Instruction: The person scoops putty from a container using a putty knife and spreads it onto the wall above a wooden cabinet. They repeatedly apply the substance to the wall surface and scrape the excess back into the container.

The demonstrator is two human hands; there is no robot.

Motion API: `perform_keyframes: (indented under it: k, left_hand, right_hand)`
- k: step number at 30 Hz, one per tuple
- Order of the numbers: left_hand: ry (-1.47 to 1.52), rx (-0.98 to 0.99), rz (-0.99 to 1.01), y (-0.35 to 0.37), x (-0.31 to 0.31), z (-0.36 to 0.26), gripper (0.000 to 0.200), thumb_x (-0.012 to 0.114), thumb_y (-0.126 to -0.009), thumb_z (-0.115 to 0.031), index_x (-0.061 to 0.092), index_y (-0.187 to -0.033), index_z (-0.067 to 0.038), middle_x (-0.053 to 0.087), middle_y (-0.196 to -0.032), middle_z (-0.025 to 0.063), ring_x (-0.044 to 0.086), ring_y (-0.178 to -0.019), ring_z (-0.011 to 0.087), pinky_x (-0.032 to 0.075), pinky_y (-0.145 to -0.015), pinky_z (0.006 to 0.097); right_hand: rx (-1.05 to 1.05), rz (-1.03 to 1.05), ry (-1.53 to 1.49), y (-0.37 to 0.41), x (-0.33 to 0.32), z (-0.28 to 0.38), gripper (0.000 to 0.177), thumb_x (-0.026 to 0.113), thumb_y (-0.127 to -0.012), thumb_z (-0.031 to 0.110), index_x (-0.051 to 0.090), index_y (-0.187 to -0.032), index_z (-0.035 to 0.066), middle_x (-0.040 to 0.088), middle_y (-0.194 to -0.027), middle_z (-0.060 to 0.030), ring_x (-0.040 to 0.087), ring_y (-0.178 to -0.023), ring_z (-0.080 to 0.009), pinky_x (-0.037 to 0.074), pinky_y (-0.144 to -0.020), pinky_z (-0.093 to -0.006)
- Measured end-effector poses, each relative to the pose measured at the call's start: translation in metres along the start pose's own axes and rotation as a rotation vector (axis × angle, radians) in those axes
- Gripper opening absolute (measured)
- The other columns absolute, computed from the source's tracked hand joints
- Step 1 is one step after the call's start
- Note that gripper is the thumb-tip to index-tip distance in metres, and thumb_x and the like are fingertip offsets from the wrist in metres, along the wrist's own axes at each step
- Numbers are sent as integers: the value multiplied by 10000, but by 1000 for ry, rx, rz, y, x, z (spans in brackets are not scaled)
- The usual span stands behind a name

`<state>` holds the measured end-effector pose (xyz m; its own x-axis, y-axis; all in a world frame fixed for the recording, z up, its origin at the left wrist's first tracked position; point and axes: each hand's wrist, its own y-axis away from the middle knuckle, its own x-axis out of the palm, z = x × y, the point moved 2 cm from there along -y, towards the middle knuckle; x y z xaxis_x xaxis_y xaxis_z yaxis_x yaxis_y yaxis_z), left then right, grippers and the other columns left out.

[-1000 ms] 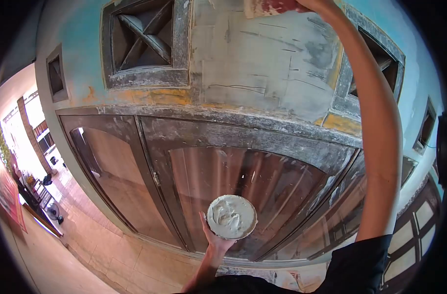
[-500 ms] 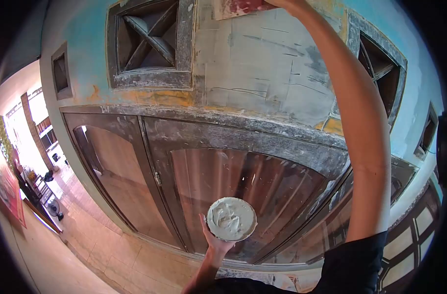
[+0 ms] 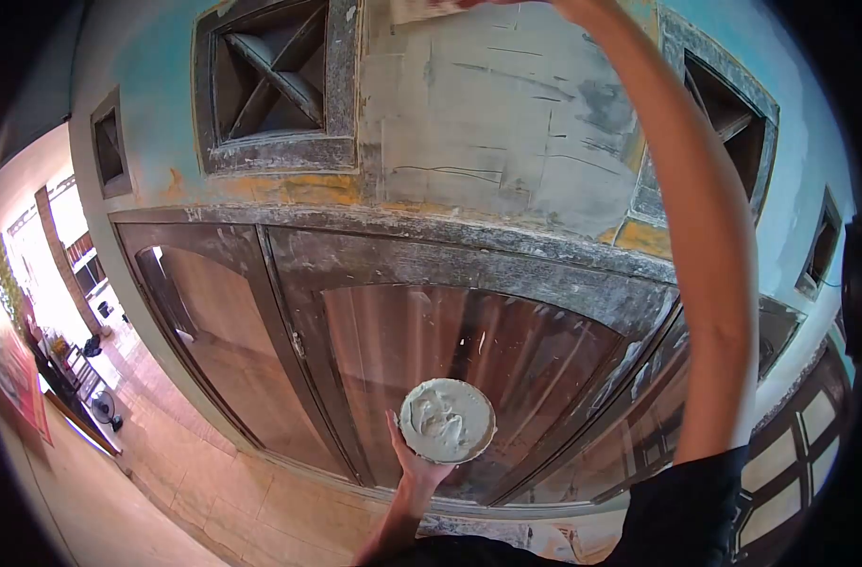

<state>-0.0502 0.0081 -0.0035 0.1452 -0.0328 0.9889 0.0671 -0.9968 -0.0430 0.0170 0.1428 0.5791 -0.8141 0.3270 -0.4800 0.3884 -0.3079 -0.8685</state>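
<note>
Putty dish (image 3: 447, 420) rests on upturned left hand (image 3: 414, 460).

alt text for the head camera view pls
A person's left hand holds a round dish of pale putty before glazed wooden doors, while the right arm reaches up to a patched, putty-smeared wall between two vent openings, its hand mostly cut off by the frame's top edge.

Rough plastered wall (image 3: 506, 132); glossy glass door panes (image 3: 450, 350).
</note>
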Motion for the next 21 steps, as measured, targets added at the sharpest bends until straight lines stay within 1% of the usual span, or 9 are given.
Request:
perform_keyframes:
  k: [3,5,8,10,13,17,18,20,21]
  left_hand:
    - [-28,25,-6,4,2,-1,825,375,-818,-767,475,-1366,-158,457,-1403,105,416,-1280,376,301,-1055,616]
    - [-23,30,-16,5,6,-4,821,375,-819,-765,477,-1364,-158,458,-1403,105,418,-1278,376,305,-1054,613]
    - [-35,13,-3,2,3,-3,819,371,-816,-770,483,-1359,-167,466,-1394,95,428,-1268,368,321,-1041,602]
    - [-63,0,22,2,0,-4,820,367,-811,-777,486,-1357,-176,472,-1386,84,437,-1259,359,334,-1029,594]
    - [-42,7,23,1,2,-5,829,374,-803,-784,482,-1359,-178,467,-1388,86,429,-1264,363,323,-1032,606]
    - [-37,-15,29,6,10,-5,826,377,-803,-782,486,-1355,-178,467,-1388,86,427,-1265,364,320,-1036,606]
    - [-27,-11,15,4,7,-3,817,385,-809,-771,487,-1353,-170,466,-1392,93,426,-1266,372,303,-1046,615]
    - [-14,-6,3,2,6,-1,809,392,-816,-760,489,-1351,-161,464,-1395,101,425,-1266,380,287,-1056,625]
    - [-11,-2,8,2,9,0,816,379,-812,-770,484,-1355,-170,466,-1391,94,425,-1267,371,302,-1047,615]
  right_hand:
    - [47,18,-56,-7,31,12,497,754,-788,358,653,-922,-110,683,-792,-191,684,-769,-235,552,-705,-367]
    - [-82,-257,486,-26,37,-9,565,772,-765,378,628,-931,-143,678,-789,-207,695,-728,-239,561,-645,-348]
    - [71,-218,439,-3,-3,-35,568,787,-749,384,638,-912,-139,676,-774,-207,683,-654,-216,558,-588,-319]
    - [236,-95,385,35,-38,-31,476,761,-792,343,662,-921,-104,684,-774,-175,664,-607,-174,544,-560,-267]
    - [132,25,167,63,-74,-41,352,724,-840,279,692,-956,-51,692,-773,-115,651,-617,-135,530,-551,-234]
    - [139,-11,-132,45,-42,-20,236,695,-871,227,723,-983,21,689,-767,-44,631,-593,-106,516,-537,-209]
    - [31,9,-132,30,-26,-20,281,710,-850,283,720,-964,27,691,-766,-64,643,-628,-136,534,-573,-250]
    - [-13,-54,214,-4,6,-11,413,735,-804,378,702,-926,-15,686,-755,-127,664,-683,-190,545,-626,-312]
    - [-18,-55,214,-17,20,-12,413,735,-804,378,702,-926,-15,686,-755,-127,664,-683,-190,545,-626,-312]
